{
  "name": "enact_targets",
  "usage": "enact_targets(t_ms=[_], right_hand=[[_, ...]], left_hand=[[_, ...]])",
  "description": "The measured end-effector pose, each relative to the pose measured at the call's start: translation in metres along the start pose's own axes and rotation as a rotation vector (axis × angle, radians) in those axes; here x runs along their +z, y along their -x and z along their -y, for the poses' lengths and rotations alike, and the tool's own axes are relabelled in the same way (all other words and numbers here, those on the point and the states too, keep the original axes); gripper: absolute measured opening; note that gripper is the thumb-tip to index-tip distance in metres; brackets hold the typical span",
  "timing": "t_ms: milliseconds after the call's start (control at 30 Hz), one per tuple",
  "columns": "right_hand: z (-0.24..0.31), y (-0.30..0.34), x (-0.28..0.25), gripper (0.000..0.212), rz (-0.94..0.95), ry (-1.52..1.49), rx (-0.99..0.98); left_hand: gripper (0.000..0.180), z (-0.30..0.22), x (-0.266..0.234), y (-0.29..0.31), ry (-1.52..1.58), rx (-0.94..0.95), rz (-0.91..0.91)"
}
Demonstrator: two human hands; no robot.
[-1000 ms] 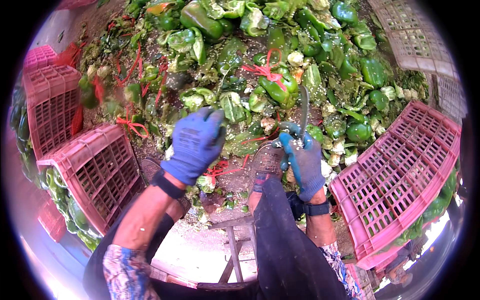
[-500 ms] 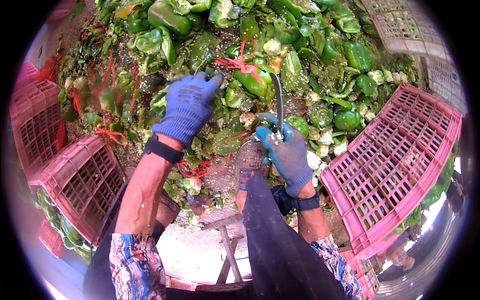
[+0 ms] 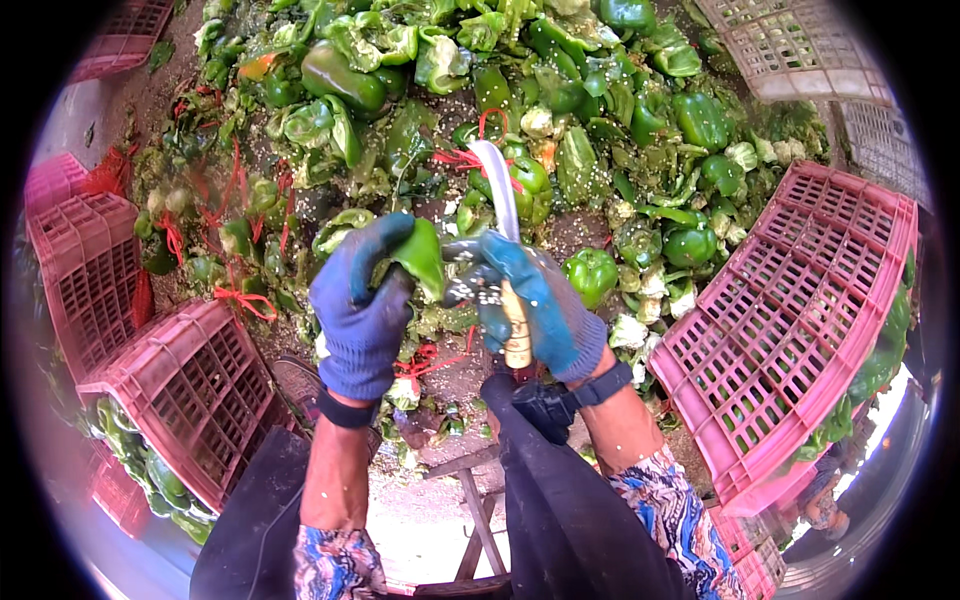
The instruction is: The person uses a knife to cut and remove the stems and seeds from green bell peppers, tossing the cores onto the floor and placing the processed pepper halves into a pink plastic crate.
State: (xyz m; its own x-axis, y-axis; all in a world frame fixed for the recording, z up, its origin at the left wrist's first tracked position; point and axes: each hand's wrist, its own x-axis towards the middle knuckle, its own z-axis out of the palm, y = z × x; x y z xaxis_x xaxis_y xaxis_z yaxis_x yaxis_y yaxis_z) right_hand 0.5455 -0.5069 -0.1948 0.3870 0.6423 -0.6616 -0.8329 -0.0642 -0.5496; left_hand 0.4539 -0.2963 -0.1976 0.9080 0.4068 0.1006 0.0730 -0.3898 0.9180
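Observation:
Gloved in blue, my left hand [image 3: 362, 310] grips a piece of green bell pepper [image 3: 421, 260] between thumb and fingers. Close beside it, my right hand [image 3: 545, 305] is wrapped round the light wooden handle of a curved knife [image 3: 495, 185], whose blade points away from me. Small pale seeds stick to the right glove's fingers. Beyond the blade lies a whole green pepper [image 3: 535, 190] beside a red plastic tie [image 3: 458, 158]. Another green pepper [image 3: 591, 277] rests just right of my right hand.
Pepper scraps and seeds cover the ground ahead. A pink slatted crate [image 3: 790, 330] leans at the right with peppers behind it; another pink crate [image 3: 190, 390] stands at the left. A pale crate [image 3: 800, 45] is at the far right. Below my hands shows a wooden stool [image 3: 470, 480].
My left hand has come back toward me and now holds a green pepper piece. The right hand has shifted left and turned the knife, bringing both hands close together.

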Motion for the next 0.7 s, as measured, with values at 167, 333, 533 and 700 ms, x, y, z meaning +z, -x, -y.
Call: enact_targets(t_ms=[167, 333, 533, 700], right_hand=[[-0.002, -0.001, 0.024, 0.047, 0.015, -0.117, 0.026], [0.002, -0.005, 0.024, 0.048, 0.078, -0.026, 0.007], [0.0, 0.0, 0.012, 0.041, -0.118, 0.223, -0.157], [-0.004, -0.024, 0.011, 0.043, -0.28, 0.714, -0.214]], left_hand=[[0.036, -0.011, 0.02, 0.038, 0.261, -0.175, -0.189], [0.038, -0.02, 0.031, 0.057, 0.499, -0.296, -0.296], [0.065, -0.008, -0.003, 0.046, 0.307, -0.385, 0.211], [0.089, -0.041, 0.004, 0.037, 0.105, -0.526, 0.223]])
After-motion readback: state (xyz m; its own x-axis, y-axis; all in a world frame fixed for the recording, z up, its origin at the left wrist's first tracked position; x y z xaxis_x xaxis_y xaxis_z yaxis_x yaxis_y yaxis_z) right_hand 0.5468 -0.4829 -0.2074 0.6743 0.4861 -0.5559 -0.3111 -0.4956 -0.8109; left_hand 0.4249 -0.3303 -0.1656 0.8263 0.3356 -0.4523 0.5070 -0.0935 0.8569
